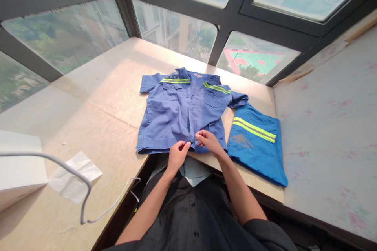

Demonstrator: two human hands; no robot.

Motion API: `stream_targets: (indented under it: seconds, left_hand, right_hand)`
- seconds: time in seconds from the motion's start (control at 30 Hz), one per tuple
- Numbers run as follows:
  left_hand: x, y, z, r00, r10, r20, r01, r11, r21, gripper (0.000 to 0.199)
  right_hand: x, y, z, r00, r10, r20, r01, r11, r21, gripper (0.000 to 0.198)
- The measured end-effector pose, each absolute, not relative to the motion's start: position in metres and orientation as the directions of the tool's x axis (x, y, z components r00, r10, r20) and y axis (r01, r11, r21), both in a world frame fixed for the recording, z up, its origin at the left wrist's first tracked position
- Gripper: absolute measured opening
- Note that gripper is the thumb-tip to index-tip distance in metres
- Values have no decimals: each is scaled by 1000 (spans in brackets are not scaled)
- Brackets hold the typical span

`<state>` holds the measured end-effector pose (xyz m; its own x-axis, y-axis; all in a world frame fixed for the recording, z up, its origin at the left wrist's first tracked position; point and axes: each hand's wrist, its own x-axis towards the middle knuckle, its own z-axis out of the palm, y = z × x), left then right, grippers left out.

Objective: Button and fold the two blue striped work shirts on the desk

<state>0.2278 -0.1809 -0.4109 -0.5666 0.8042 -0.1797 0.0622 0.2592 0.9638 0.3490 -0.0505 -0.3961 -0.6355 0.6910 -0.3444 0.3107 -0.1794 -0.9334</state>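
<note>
A blue short-sleeved work shirt (pixel 169 111) with yellow-green reflective strips lies front up on the ledge, its collar toward the window. At its bottom hem, my left hand (pixel 178 155) is closed in a pinch on the front edge, just left of a dark button (pixel 192 140). On the other side of that button, my right hand (pixel 207 142) has thumb and fingertips pressed together close above the cloth. Whatever lies between those right fingertips is too small to make out.
A folded brighter blue garment (pixel 256 147) with a reflective strip lies to the right, by the papered wall (pixel 326 133). On the left are a white box (pixel 20 168), a crumpled white paper (pixel 78 174) and a grey cable (pixel 84 200). Windows enclose the ledge (pixel 103 90).
</note>
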Motion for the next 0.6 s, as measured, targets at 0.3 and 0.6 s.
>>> stream_targets:
  seconds: [0.3, 0.6]
  left_hand:
    - [172, -216, -438, -452, 868, 207, 782, 273, 560, 52]
    - [124, -214, -457, -428, 885, 181, 878, 361, 315, 56]
  right_hand:
    - [408, -29, -429, -769, 640, -10, 515, 609, -603, 53]
    - [425, -40, -449, -824, 550, -137, 550, 720, -422, 85]
